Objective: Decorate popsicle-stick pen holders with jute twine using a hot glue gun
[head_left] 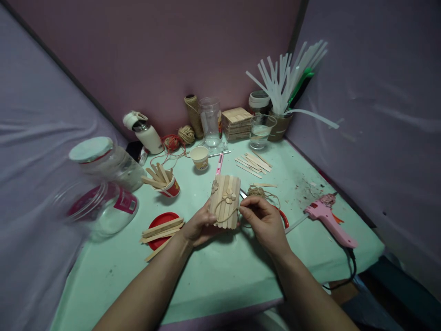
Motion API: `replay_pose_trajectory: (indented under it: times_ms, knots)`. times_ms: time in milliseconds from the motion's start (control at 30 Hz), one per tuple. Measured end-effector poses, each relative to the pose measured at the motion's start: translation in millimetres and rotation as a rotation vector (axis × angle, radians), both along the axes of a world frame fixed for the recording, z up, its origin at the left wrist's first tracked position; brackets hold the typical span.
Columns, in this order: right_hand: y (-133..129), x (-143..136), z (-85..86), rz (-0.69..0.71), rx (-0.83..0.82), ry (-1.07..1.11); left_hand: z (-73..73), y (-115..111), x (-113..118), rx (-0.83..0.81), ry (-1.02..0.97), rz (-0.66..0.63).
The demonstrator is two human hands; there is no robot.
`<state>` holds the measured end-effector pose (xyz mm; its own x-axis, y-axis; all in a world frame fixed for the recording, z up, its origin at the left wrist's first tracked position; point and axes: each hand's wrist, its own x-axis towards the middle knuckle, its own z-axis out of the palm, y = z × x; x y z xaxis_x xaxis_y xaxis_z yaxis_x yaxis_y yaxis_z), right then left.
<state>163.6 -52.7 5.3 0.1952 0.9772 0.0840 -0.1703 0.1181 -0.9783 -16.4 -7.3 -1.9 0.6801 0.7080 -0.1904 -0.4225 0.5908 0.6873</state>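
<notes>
My left hand [200,226] is closed around the lower left side of a small holder made of upright craft sticks [223,186]. It is held tilted above the table. Flower shapes decorate its wall, and a length of twine [225,217] curves across the front. At the holder's right edge, my right hand [267,225] pinches the twine between thumb and forefinger. Behind that hand lie a small twine ball [257,191] and scissors with red handles [284,218], partly hidden.
A pink glue gun [327,218] lies right, its cord over the table edge. Left stand a paper cup of sticks [168,186], a red lid with sticks [156,243] and clear plastic jars [120,216]. Loose sticks [253,164], a water cup [261,135] and glue sticks [282,85] are behind.
</notes>
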Motion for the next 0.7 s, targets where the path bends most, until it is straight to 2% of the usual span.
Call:
replay_pose_trajectory:
  times_ms: [300,500,700]
  knots:
    - [1.1,1.9,-3.5,-0.042,0.032,-0.048,0.5,-0.4,1.3,-0.006,0.008,0.016]
    - [0.6,1.3,-5.9,0.004,0.024,-0.088,2.7,0.4,4.2,-0.014,0.039,0.091]
    - [1.5,1.9,-5.5,0.034,0.014,-0.092,0.3,0.6,6.5,0.003,0.058,0.106]
